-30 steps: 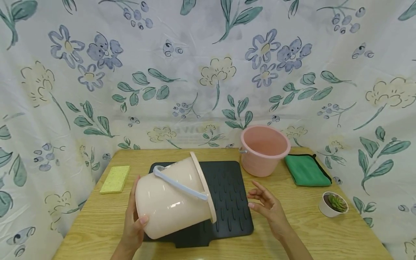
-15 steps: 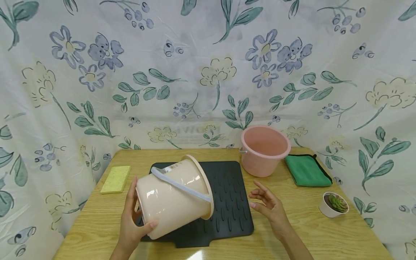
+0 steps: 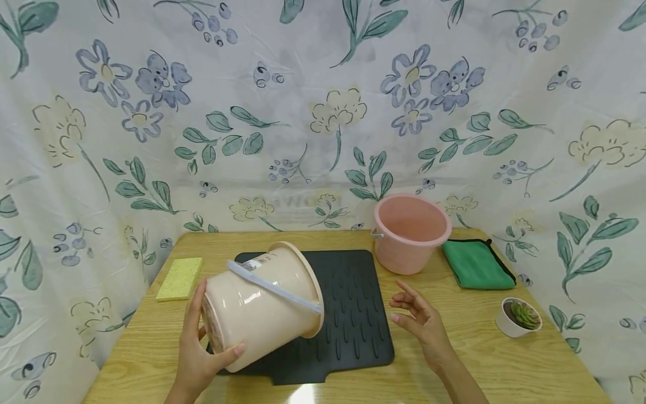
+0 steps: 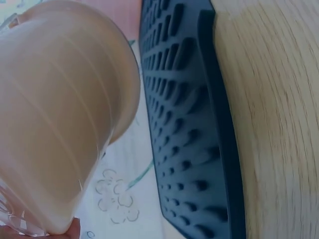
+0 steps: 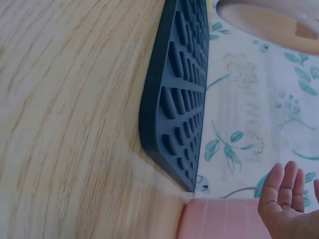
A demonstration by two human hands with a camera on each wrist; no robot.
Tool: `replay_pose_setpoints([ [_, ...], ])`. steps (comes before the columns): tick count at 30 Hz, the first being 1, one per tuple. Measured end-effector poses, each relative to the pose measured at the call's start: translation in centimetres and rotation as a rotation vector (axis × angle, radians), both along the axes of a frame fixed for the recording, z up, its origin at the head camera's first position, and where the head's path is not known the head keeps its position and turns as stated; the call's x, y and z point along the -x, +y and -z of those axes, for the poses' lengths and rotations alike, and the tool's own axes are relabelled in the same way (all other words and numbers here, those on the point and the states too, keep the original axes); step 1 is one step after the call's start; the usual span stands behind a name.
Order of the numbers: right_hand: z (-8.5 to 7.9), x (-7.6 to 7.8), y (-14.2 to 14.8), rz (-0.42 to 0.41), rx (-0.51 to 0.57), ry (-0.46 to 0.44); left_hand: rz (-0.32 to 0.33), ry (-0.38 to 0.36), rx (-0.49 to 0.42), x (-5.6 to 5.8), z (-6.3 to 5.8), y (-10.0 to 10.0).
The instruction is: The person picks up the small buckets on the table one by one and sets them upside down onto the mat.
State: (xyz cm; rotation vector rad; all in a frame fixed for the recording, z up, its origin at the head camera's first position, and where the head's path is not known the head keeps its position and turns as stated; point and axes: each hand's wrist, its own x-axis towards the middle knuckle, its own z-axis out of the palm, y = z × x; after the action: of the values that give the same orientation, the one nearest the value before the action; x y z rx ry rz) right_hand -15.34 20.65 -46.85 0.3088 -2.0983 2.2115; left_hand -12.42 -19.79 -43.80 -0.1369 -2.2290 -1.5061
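Observation:
A cream bucket (image 3: 267, 314) with a pale blue handle (image 3: 275, 287) is tilted on its side above a black ridged mat (image 3: 353, 314), its rim facing right. My left hand (image 3: 194, 345) grips it by the base end, thumb on the near side and fingers around the far side. In the left wrist view the bucket (image 4: 55, 109) is held clear of the mat (image 4: 194, 124). My right hand (image 3: 421, 325) hovers beside the mat's right edge, fingers loosely bent and holding nothing. The right wrist view shows that hand (image 5: 286, 209) near the pink bucket.
A pink bucket (image 3: 404, 255) stands behind the mat at right, beside a folded green cloth (image 3: 476, 266). A small potted succulent (image 3: 517, 318) sits near the right edge. On the left lies a yellow sponge (image 3: 179, 279). A floral curtain (image 3: 303, 140) hangs behind the wooden table (image 3: 136, 342).
The cream bucket has shifted slightly left and turned, bringing its base edge and a label into view. My left hand has moved left with it. The right hand has barely moved.

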Motion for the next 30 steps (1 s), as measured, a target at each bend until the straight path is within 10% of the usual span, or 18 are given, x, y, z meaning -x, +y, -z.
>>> replay_pose_setpoints([
  [30,0.3,-0.2,0.3,0.031,-0.032,-0.038,-0.229,0.064,0.389,-0.4,-1.3,-1.5],
])
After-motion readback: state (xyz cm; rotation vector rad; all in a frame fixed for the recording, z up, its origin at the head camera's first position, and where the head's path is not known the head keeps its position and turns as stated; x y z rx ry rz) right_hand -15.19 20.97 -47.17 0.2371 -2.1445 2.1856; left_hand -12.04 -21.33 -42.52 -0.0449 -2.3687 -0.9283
